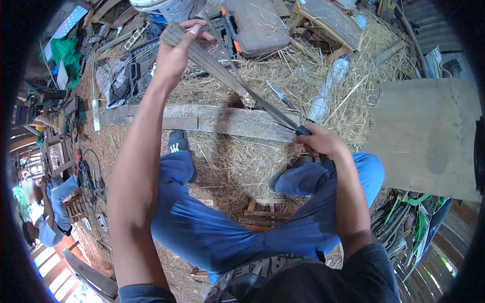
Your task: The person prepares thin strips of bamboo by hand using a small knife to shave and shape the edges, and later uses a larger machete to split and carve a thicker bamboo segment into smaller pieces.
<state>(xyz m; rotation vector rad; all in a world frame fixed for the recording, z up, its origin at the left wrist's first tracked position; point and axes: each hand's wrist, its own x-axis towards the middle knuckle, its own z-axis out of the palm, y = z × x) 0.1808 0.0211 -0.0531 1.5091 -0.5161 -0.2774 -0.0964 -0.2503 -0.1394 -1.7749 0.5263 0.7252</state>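
My left hand is wrapped round the upper end of a weathered grey wooden stick, which slants down to the right. Its lower end looks paler and rough. My right hand is closed on the black handle of a long tool with a dark, narrow blade. The blade points up and left and meets or crosses the stick near its lower end; whether they touch I cannot tell. On the straw just beyond the blade lies a small knife.
A wooden plank lies crosswise before my feet. Beyond it are a grey tool case, a white bucket and a wooden box. A flat brown board is at right. Another person sits far left.
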